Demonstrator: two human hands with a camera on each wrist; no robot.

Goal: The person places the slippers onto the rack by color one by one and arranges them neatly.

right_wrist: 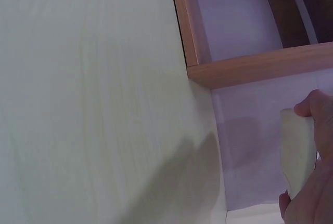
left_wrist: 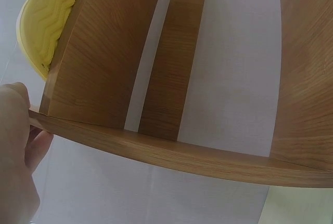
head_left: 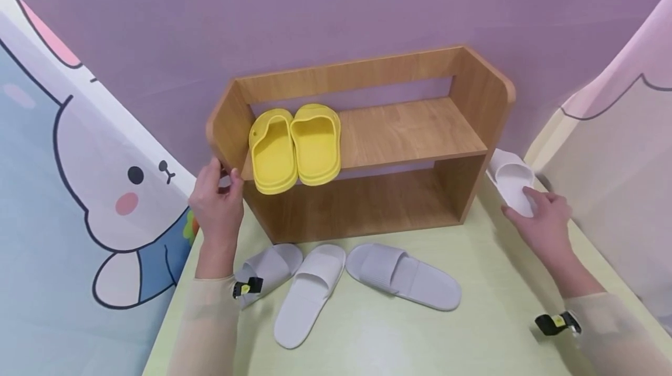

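Observation:
A wooden shoe rack (head_left: 415,131) with two levels stands against the back wall. My left hand (head_left: 217,204) grips the front edge of its left side panel, and in the left wrist view the fingers (left_wrist: 37,148) lie against the panel. A pair of yellow clogs (head_left: 317,146) sits on the upper level at the left. Beyond the rack's right side, my right hand (head_left: 546,224) pinches a white slipper (head_left: 514,181) by its heel end. In the right wrist view the slipper's sole (right_wrist: 297,148) is held between thumb and fingers, raised off the table.
Before the rack, on the pale table (head_left: 399,341), lie a grey slipper (head_left: 275,265) partly behind the left wrist, a white slipper (head_left: 307,300) and another grey slipper (head_left: 409,277) turned sideways. A rabbit-print curtain (head_left: 121,148) borders the left; another curtain (head_left: 614,143) hangs at the right.

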